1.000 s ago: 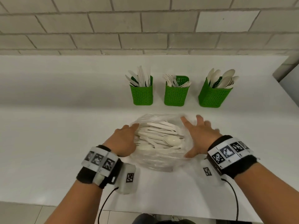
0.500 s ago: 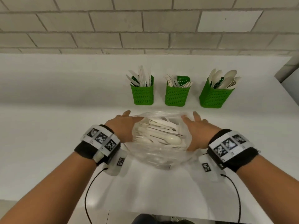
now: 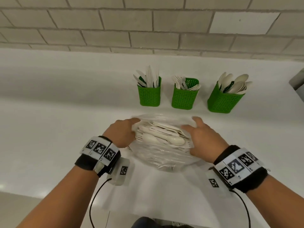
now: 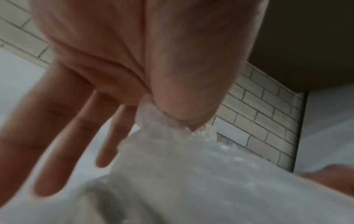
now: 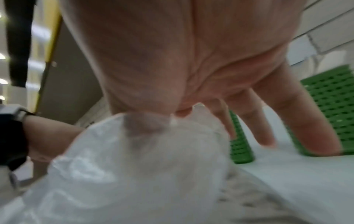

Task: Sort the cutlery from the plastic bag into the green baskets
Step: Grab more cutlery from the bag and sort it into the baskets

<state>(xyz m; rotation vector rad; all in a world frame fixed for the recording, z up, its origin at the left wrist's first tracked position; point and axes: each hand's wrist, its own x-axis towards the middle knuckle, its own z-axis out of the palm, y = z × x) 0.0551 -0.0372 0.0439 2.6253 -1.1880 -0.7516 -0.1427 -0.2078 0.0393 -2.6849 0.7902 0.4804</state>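
— Where is the cutlery (image 3: 162,135) now, and how do you hold the bag?

— The cutlery lies in a loose heap inside the plastic bag (image 3: 164,155), which rests on the white desk (image 3: 49,137) just before the three green baskets (image 3: 184,97). Your left hand (image 3: 121,134) pinches the left rim of the bag between thumb and a finger, while its other fingers (image 4: 63,151) hang straight and apart. Your right hand (image 3: 204,140) does the same on the right rim: the thumb presses the film, the remaining fingers (image 5: 298,121) are spread.

— So what should I take care of?

— You are opening the mouth of the bag, I think. Pull the two rims apart evenly and keep the bag flat on the desk, so the pieces do not slide out. The film is thin and may tear or slip from such a small pinch; take more of it if you can. Then free one hand and pick one piece. The left basket holds knives, the middle one forks, the right one spoons.
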